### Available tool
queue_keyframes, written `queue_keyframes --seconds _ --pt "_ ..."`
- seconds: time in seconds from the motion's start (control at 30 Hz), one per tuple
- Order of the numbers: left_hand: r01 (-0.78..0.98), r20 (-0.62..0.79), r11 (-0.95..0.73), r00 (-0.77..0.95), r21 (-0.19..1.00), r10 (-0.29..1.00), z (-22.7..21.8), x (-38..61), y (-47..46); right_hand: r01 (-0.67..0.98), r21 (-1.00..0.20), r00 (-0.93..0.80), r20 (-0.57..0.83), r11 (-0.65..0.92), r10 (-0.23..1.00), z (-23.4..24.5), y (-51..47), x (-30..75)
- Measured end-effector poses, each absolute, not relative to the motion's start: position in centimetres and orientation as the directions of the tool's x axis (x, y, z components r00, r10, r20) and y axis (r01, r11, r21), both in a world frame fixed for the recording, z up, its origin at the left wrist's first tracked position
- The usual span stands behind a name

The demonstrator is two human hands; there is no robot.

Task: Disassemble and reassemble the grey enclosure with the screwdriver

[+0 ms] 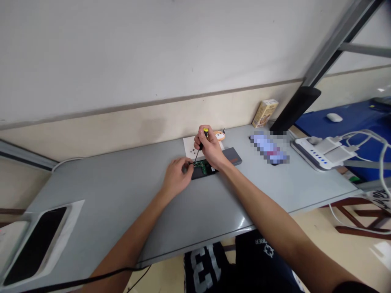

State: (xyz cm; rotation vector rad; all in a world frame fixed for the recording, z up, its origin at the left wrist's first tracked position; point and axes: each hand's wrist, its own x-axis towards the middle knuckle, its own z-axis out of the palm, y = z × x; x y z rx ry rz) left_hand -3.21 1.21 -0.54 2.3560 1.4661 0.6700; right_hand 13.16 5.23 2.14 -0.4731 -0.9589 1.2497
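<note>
My right hand (210, 147) is wrapped around a screwdriver (205, 131) with a yellow-capped dark handle. The shaft slants down to the left, and its tip meets the left part of an opened electronic device (200, 173). Inside that dark casing lies a green circuit board (201, 165). At the device's left end, my left hand (177, 176) grips it with closed fingers, which cover that end. Behind the device, several tiny dark screws (193, 151) lie on a sheet of white paper (188, 144). A dark grey box-like piece (233, 156) sits just to the right.
An orange-and-white item (219, 135) lies behind my right hand. Rightward are a blurred-out phone (269, 147), a drink carton (265, 113), a black cylinder (295, 110) and a power strip (317, 154) with cables. A dark-screened tablet-like device (36, 244) rests at the left of the grey table (122, 187).
</note>
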Motion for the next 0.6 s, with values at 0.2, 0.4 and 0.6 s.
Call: queue_keyframes --seconds 0.2,0.4,0.6 --pt "0.852 0.191 -0.295 0.233 0.432 0.954 -0.2 -1.6 0.5 -0.546 -0.784 0.029 0.336 0.297 0.941 2.5 5.0 12.8" --pt "0.859 0.163 -0.265 0.214 0.438 0.963 -0.2 -1.5 0.7 -0.514 -0.819 -0.043 0.321 0.254 0.946 3.2 4.1 13.0" --pt "0.874 0.134 -0.223 0.182 0.432 0.974 -0.3 -1.5 0.9 -0.458 -0.838 -0.033 0.349 0.297 0.936 3.2 4.3 13.1"
